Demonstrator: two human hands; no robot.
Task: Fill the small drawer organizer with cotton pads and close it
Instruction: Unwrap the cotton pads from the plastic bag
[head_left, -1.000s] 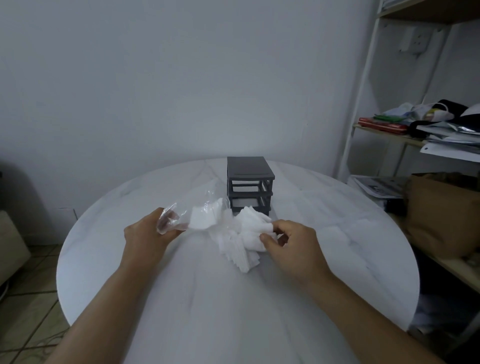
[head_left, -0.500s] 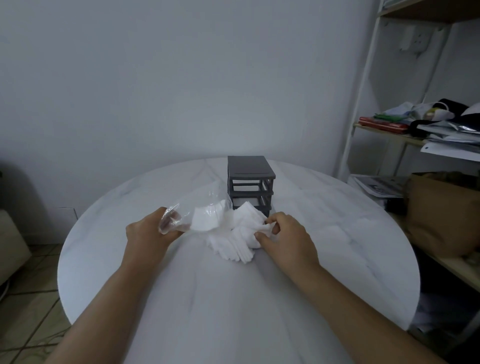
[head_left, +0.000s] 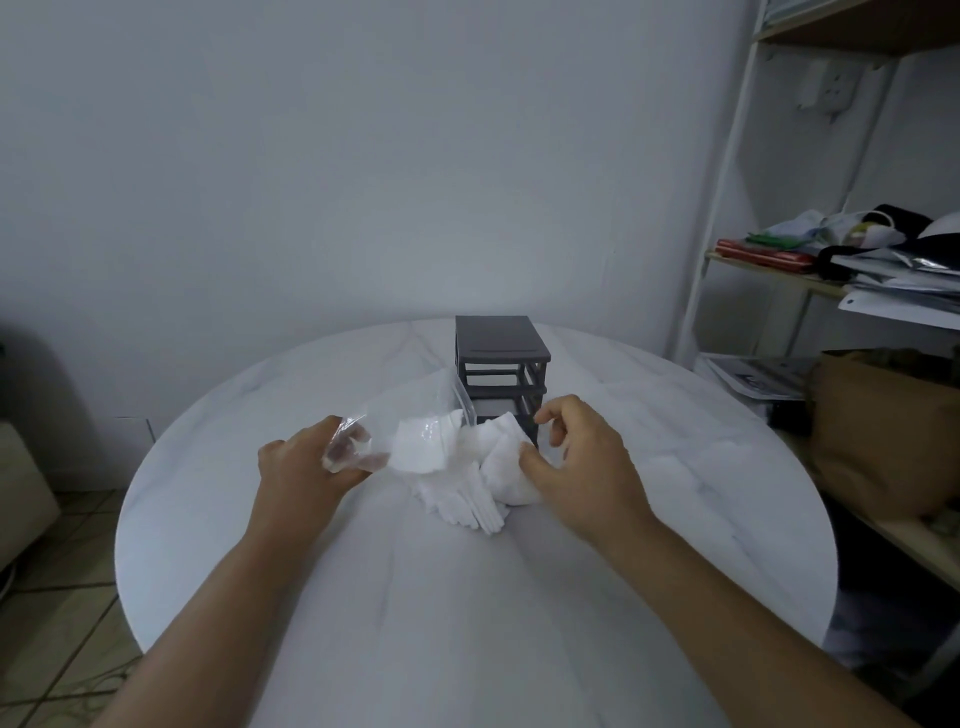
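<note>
There is 1 round white table (head_left: 415, 623). On it stands 1 dark grey organizer (head_left: 498, 338), at the far side in the middle. I can see 2 slots on its front, one above the other. The part below them is hidden behind the pads and the bag. I cannot tell what is in the slots.

There is 1 clear bag (head_left: 410, 410). It lies on its side just in front of the organizer, with its mouth facing right. Some white pads (head_left: 462, 499) are inside it. Many more have spilled out onto the table. They make a heap that touches the foot of the organizer, and a row of them fans out at the near edge. There are too many to count.

There are 2 hands. The left hand (head_left: 301, 467) grips the closed end of the bag, which is bunched up in its fingers. The right hand (head_left: 587, 467) is on the right side of the heap. Its thumb rests on a lump of pads and its fingers curl above them, close to the organizer. I cannot tell if it is gripping the pads.

At the right is 1 shelf (head_left: 727, 208) with papers and other stuff piled on it, and 1 brown sack (head_left: 883, 431).
</note>
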